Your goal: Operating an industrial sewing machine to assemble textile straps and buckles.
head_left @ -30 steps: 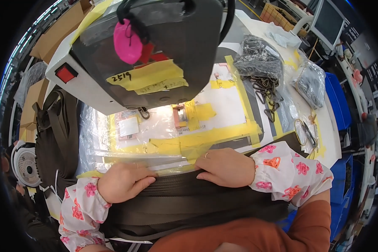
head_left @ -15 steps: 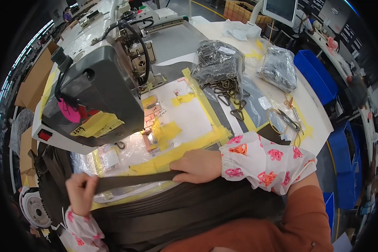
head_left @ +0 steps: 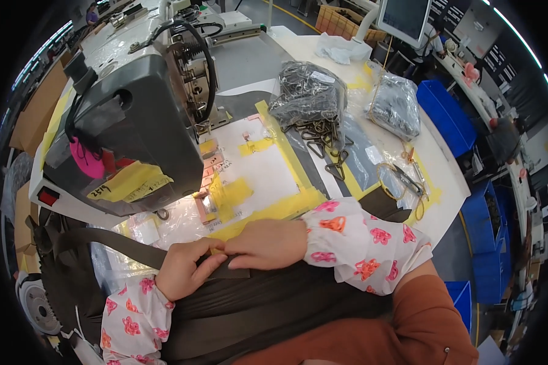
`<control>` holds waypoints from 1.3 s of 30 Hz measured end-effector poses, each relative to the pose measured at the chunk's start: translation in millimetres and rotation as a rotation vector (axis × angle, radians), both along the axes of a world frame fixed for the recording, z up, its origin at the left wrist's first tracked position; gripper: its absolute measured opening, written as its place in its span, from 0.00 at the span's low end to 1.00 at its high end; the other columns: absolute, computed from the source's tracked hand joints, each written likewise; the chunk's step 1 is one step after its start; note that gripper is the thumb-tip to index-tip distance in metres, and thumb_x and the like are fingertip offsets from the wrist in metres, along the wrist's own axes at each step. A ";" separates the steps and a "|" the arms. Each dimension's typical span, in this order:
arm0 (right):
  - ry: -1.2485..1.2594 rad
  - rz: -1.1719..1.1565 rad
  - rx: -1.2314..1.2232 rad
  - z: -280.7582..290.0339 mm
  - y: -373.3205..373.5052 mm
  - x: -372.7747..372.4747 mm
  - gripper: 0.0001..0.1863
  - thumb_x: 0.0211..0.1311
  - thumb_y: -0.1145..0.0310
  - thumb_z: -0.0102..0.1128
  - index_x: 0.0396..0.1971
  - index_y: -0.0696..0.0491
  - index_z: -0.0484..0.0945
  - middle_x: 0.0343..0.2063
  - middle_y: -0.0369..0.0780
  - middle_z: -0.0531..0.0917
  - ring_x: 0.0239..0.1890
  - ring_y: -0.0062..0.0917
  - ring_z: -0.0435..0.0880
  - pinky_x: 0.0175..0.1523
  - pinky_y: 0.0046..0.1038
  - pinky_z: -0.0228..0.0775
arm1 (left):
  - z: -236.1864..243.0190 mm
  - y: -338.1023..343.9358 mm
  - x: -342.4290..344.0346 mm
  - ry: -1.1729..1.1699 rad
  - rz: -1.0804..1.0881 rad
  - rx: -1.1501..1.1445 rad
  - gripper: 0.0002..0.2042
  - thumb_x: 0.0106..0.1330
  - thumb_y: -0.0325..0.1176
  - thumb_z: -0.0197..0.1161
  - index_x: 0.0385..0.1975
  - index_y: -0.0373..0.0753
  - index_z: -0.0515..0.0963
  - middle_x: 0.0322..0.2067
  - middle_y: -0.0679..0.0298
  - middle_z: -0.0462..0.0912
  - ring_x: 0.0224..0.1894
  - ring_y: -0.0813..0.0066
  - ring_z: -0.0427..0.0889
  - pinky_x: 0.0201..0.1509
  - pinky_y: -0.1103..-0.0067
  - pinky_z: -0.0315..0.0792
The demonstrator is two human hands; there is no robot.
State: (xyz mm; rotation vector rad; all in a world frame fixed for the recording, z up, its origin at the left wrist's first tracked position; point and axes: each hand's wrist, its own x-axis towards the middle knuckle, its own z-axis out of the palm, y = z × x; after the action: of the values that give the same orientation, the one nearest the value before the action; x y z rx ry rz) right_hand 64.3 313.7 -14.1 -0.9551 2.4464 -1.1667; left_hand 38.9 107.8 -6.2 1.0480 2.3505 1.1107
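A dark brown webbing strap point(head_left: 115, 242) runs in from the heap of straps at the left. My left hand point(head_left: 190, 266) is closed on it near its end. Against those fingertips, my right hand point(head_left: 266, 244) pinches the same strap, and a short end of it shows below the fingers. Many more dark straps point(head_left: 274, 304) lie across my lap, under both hands. Just beyond my hands is a white template sheet point(head_left: 268, 182) edged with yellow tape on the sewing machine's bed. The grey sewing machine head point(head_left: 134, 128) stands over the sheet's left side.
Metal triangle rings point(head_left: 323, 137) spill from a clear plastic bag point(head_left: 310, 91) beyond the sheet. To its right lie another wrapped bundle point(head_left: 394, 104) and scissors point(head_left: 408, 180). Blue bins point(head_left: 446, 118) line the table's right side. A screen point(head_left: 403, 19) rises at the back.
My left hand has moved right along the strap to meet my right hand. The strap, stretched between the hands before, now trails leftward behind my left hand. The whole view has shifted slightly.
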 end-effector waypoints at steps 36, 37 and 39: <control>-0.800 -0.406 -0.854 1.4 -1.6 -27.7 0.01 0.60 0.76 0.47 0.29 0.58 0.66 0.28 0.39 0.75 0.32 0.23 0.77 0.39 0.25 0.72 | -22.4 -3.9 -3.0 0.043 0.439 0.609 0.11 0.58 0.33 0.59 0.19 0.33 0.73 0.10 0.64 0.67 0.13 0.82 0.63 0.17 0.81 0.58; -0.822 -0.446 -0.898 -1.1 -2.5 -27.6 0.01 0.59 0.77 0.47 0.30 0.57 0.66 0.26 0.39 0.75 0.30 0.24 0.77 0.37 0.25 0.72 | -23.1 -5.9 -1.7 0.032 0.450 0.561 0.10 0.58 0.33 0.59 0.19 0.33 0.73 0.10 0.64 0.68 0.13 0.82 0.63 0.17 0.81 0.58; -0.851 -0.357 -0.736 -4.2 -0.9 -26.0 0.01 0.58 0.77 0.47 0.30 0.58 0.67 0.25 0.39 0.75 0.27 0.23 0.77 0.34 0.24 0.71 | -21.2 -8.9 -0.8 0.049 0.445 0.534 0.10 0.57 0.33 0.60 0.20 0.33 0.73 0.10 0.64 0.69 0.13 0.82 0.63 0.17 0.81 0.58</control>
State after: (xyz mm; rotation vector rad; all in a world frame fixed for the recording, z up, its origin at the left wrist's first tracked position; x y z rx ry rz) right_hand 38.3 312.9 -18.3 -0.0441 1.5192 -2.1098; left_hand 38.1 99.0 -27.4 0.7094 2.4523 1.9744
